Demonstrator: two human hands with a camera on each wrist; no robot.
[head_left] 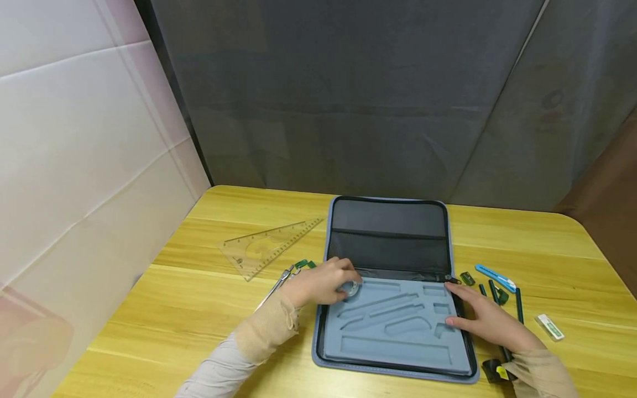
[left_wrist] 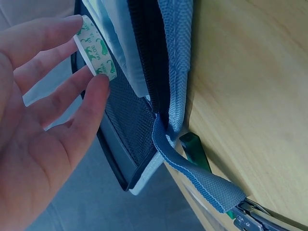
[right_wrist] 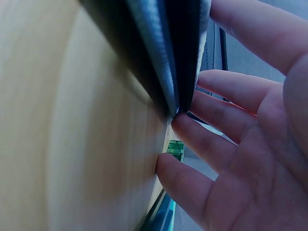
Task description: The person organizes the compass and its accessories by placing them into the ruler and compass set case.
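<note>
Grey cloth hangs behind a yellow wooden table (head_left: 199, 309), and on it an open grey-blue zip case (head_left: 393, 287) lies flat, its black mesh lid (head_left: 388, 232) folded back towards the wall and its pale blue foam tray (head_left: 398, 331) of shaped cut-outs facing up. The person's left hand (head_left: 323, 284) pinches a small roll of white tape printed with green figures (left_wrist: 96, 48) between thumb and fingertips, holding it over the upper left corner of the foam, seemingly where a round recess would take it. The right hand (head_left: 485, 318) lies spread with straight fingers on the case's right edge, gripping nothing, probably steadying the case so it does not slide.

Other pieces wait around the case, within reach of either side. To the left lie a clear plastic set square (head_left: 271, 246) and a metal compass with green fittings (head_left: 283, 279). To the right are several dark green pencils (head_left: 502, 296), a blue cutter (head_left: 495, 277), a small green sharpener (head_left: 466, 278) and a white eraser in a green-lettered sleeve (head_left: 549, 326). The left wrist view shows the case's woven grey pull tab (left_wrist: 197, 178) draped over the edge beside the compass
</note>
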